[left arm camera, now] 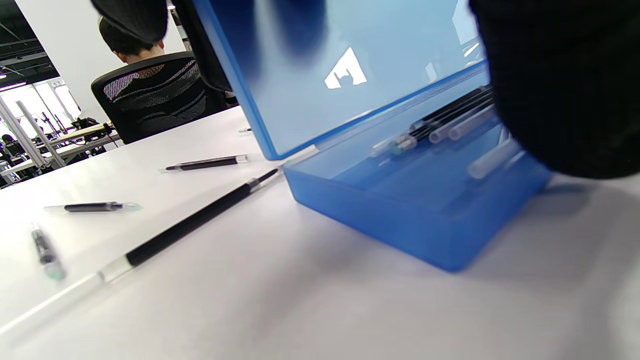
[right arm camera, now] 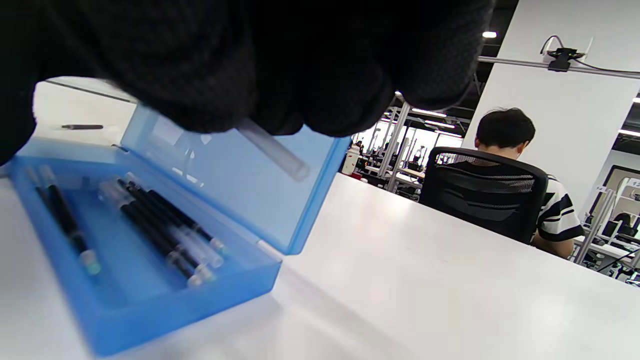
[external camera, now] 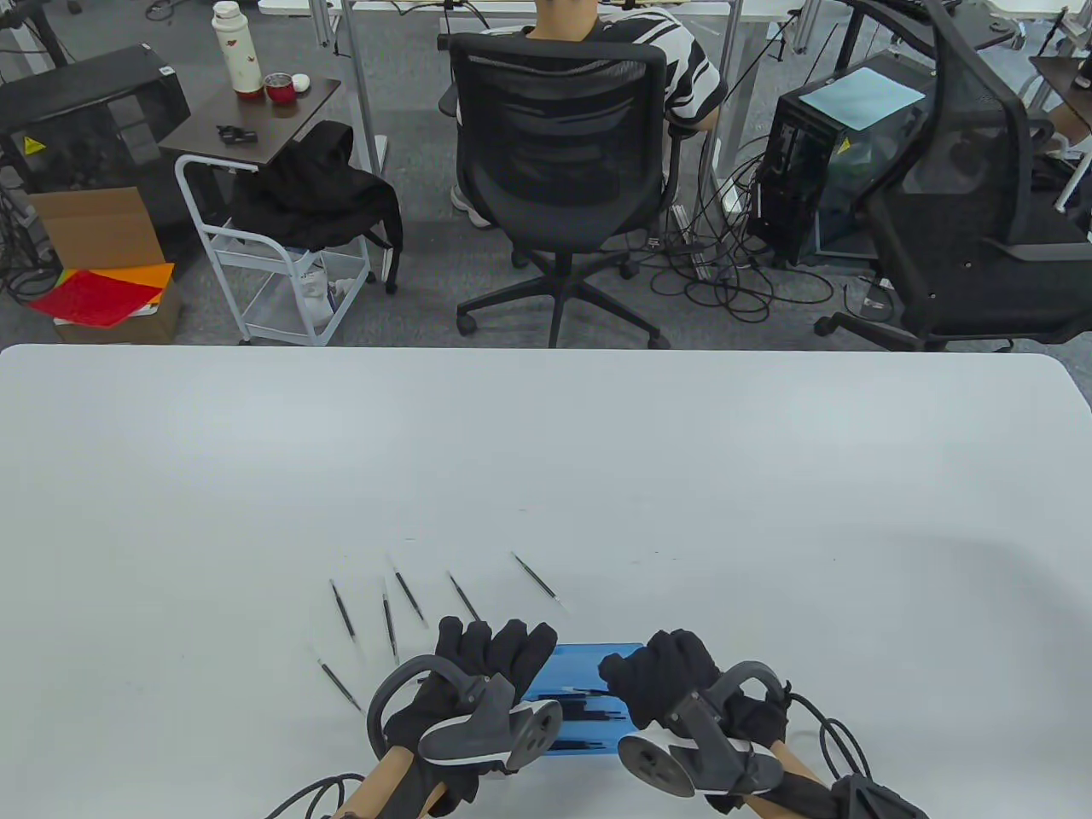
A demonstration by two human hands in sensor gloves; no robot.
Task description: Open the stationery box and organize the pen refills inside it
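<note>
The blue translucent stationery box (external camera: 589,682) lies open near the table's front edge, its lid (left arm camera: 320,75) standing up at the back. Several pen refills (right arm camera: 165,225) lie inside the tray. My left hand (external camera: 495,648) has its fingers curled over the lid's left end and holds it upright. My right hand (external camera: 653,674) hovers over the box's right part as a fist and grips a clear-ended refill (right arm camera: 275,150) that juts out below the fingers. Several loose refills (external camera: 409,597) lie fanned on the table left of and behind the box.
The white table (external camera: 682,478) stretches far behind and to both sides of the box. Beyond its far edge a person sits in a black office chair (external camera: 559,145), with a cart, cables and a computer case around.
</note>
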